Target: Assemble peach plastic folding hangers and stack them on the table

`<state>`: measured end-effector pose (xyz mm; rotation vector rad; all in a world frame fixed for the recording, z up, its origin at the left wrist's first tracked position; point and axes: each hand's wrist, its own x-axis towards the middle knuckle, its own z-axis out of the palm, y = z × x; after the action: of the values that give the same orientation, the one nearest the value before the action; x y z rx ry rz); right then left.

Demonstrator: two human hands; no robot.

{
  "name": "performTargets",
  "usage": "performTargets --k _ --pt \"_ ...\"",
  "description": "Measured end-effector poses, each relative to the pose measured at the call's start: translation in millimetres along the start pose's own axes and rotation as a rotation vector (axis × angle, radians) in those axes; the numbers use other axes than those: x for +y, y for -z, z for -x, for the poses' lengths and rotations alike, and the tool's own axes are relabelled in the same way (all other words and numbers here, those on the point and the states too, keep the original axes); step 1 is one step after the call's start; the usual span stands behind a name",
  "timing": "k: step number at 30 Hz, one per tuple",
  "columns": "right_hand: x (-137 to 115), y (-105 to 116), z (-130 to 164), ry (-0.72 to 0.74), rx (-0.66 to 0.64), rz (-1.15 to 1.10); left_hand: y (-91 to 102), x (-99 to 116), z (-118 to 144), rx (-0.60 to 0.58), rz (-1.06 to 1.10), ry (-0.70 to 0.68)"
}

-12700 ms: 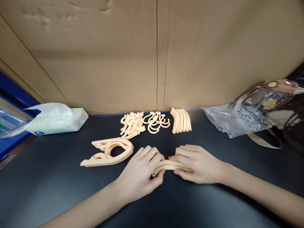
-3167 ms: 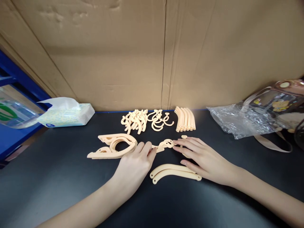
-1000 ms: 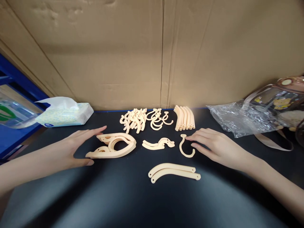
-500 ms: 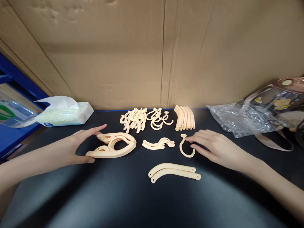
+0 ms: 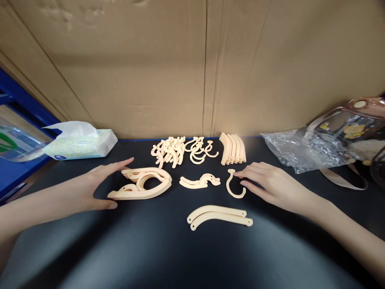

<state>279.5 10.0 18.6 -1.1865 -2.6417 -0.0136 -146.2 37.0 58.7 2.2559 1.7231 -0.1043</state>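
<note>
My left hand (image 5: 102,184) is open, thumb and fingers spread around the left end of a stack of folded beige plastic hangers (image 5: 153,192). My right hand (image 5: 264,182) rests open on the dark table, its fingertips close beside a loose beige hanger hook (image 5: 229,188); I cannot tell whether they touch it. Between the hands lie a few short curved pieces (image 5: 195,184) set against each other. Nearer to me, two long curved hanger arms (image 5: 221,216) with holes at their ends lie side by side.
At the back are a heap of short curved pieces (image 5: 170,151), several loose hooks (image 5: 198,150) and a row of long arms (image 5: 233,149). A tissue pack (image 5: 81,144) stands at left. A clear plastic bag (image 5: 288,150) and a transparent bag (image 5: 349,130) lie at right, before a cardboard wall (image 5: 150,72).
Everything has shifted slightly to the left and up in the view. Both hands and the pieces keep nearly the same places relative to each other.
</note>
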Motion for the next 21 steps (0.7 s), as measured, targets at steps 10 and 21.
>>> performTargets --k 10,21 --pt "-11.2 -1.3 0.3 -0.035 0.034 0.055 3.0 67.9 13.1 0.409 0.076 -0.328" --pt "-6.3 -11.9 -0.9 0.054 0.078 0.124 -68.6 136.4 1.4 0.253 0.115 -0.743"
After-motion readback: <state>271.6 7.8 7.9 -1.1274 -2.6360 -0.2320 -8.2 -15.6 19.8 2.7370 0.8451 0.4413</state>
